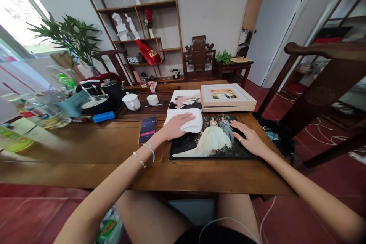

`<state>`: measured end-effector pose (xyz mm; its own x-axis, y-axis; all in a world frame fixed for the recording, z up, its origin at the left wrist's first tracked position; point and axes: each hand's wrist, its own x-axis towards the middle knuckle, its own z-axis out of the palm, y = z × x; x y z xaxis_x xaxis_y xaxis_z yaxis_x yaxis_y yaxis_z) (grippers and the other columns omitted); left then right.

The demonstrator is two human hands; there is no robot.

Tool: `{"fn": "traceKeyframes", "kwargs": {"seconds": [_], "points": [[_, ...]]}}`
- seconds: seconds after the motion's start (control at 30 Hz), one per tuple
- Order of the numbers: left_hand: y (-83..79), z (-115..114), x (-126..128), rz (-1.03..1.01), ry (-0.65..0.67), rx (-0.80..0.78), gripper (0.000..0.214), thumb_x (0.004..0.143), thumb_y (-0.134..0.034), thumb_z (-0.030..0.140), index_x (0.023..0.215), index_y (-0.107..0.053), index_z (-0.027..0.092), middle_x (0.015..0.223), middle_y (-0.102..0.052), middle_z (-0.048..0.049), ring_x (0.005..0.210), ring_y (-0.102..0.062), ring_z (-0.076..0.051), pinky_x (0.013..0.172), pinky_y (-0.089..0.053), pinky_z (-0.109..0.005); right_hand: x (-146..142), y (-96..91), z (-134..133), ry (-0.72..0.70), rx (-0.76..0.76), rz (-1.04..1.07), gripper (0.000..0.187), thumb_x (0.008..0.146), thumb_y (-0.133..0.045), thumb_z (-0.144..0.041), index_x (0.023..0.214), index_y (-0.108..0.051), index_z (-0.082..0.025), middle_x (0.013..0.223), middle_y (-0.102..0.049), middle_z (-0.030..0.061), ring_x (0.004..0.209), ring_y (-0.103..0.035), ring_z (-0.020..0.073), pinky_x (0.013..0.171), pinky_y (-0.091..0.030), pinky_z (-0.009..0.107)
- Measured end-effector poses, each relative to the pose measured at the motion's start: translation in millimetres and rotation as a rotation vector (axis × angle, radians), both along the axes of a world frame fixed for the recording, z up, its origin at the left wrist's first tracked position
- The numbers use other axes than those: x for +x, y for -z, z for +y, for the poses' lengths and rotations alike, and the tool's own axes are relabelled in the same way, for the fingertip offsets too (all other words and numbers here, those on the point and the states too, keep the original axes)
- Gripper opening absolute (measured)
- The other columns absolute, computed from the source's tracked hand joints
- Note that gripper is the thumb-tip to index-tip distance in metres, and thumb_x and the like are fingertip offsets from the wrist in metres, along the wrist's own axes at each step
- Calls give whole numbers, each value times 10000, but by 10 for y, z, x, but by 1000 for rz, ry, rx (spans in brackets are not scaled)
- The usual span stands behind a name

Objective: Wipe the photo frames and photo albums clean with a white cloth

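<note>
A large unframed wedding photo (211, 141) lies flat on the wooden table (85, 152) in front of me. My left hand (175, 126) presses a folded white cloth (190, 120) onto the photo's upper left corner, fingers laid flat over the cloth. My right hand (247, 137) lies flat on the photo's right side, fingers spread, a ring on one finger. Behind the big photo sit a smaller photo (185, 100) and a light wooden framed picture (227, 97).
A phone (147, 129) with a lit screen lies left of the cloth. Further left stand a white teapot (131, 101), a cup (152, 99), dark pots (100, 97), a blue case (103, 116) and bottles. A dark wooden chair (323, 87) stands at the right.
</note>
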<state>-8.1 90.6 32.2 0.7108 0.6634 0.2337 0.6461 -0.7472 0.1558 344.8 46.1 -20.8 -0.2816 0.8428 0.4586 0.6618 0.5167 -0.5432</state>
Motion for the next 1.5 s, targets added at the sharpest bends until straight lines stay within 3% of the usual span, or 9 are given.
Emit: {"fn": "traceKeyframes", "kwargs": {"seconds": [0.17,0.33,0.43,0.67,0.8,0.9,1.23,1.37,1.5], "points": [[-2,109,-22,-31,10,-27,666,758,-490,145,1419,-421,188,1488,-426,-65,1373,-388,-221,1159,-278,-409,11,15,10,-9,3,-6,393,905,-499,-377,1236,-623,-205,1371,-566,120,1310,-483,295,1117,-352,551],[-10,-45,-13,22,8,0,748,696,-476,96,1432,-405,203,1516,-379,-65,1395,-347,-240,1156,-276,-435,8,15,14,-5,15,-7,385,905,-498,-374,1232,-624,-216,1363,-575,114,1298,-497,286,1114,-362,545],[-16,-340,15,77,-9,-2,826,649,-489,91,1455,-360,217,1555,-300,-69,1427,-276,-263,1154,-251,-487,4,3,9,-1,6,-15,384,906,-495,-376,1232,-624,-218,1365,-573,114,1302,-493,288,1119,-353,550],[18,-1403,170,152,-89,-26,981,596,-509,81,1513,-205,253,1603,-144,-39,1472,-99,-274,1178,-97,-540,11,1,3,-6,-14,-20,404,910,-485,-382,1242,-613,-191,1379,-556,132,1316,-476,288,1127,-344,538],[-2,-1636,223,183,-56,-79,1029,574,-527,88,1522,-164,254,1610,-94,-36,1473,-83,-288,1171,-116,-550,11,4,5,-6,-18,-26,403,913,-479,-381,1248,-608,-197,1376,-559,128,1319,-472,287,1126,-343,543],[-59,-1457,220,184,-61,-108,936,644,-522,107,1511,-206,266,1599,-161,-36,1465,-149,-268,1162,-183,-528,8,2,9,-8,-9,-21,398,908,-486,-384,1238,-615,-203,1371,-565,126,1313,-480,289,1123,-345,548],[-68,-331,293,155,-71,1,692,806,-545,245,1464,-341,180,1547,-303,-121,1424,-283,-278,1130,-278,-471,11,22,20,-2,11,-20,399,911,-487,-387,1241,-616,-204,1369,-568,123,1313,-482,279,1125,-350,535],[-40,-156,342,187,-116,10,720,844,-532,268,1504,-250,214,1580,-219,-96,1446,-222,-282,1133,-253,-490,12,32,27,-6,0,-36,417,917,-476,-382,1255,-607,-176,1380,-555,140,1327,-464,277,1132,-342,523],[-43,-227,388,229,-136,9,747,831,-532,237,1510,-221,234,1594,-163,-89,1461,-166,-279,1144,-207,-509,11,24,21,1,-10,-29,417,916,-474,-393,1254,-610,-190,1379,-558,129,1329,-461,279,1133,-339,526]]}}
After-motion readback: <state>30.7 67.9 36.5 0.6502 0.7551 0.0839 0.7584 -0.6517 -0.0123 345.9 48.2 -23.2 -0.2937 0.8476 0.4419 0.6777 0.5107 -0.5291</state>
